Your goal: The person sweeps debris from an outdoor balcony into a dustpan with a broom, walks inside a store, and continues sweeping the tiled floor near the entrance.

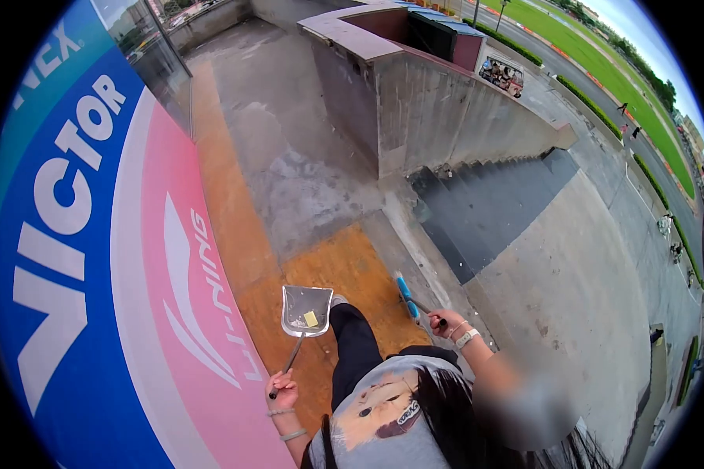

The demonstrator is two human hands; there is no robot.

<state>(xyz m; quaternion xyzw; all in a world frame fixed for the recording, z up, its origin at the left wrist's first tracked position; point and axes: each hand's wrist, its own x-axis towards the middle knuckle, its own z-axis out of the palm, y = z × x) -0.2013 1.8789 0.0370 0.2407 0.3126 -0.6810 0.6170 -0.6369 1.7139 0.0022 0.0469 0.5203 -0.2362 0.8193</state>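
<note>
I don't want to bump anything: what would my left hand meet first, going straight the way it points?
Your left hand points along the dustpan it holds; beyond, the way looks free over orange flooring, though the shoe sits close beside and depth is unclear.

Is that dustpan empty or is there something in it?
Not empty: a small yellow piece lies inside the dustpan.

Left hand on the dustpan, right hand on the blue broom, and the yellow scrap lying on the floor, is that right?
Not quite: the head view shows the yellow scrap inside the dustpan. The left hand does hold the dustpan, the right hand the blue broom.
</note>
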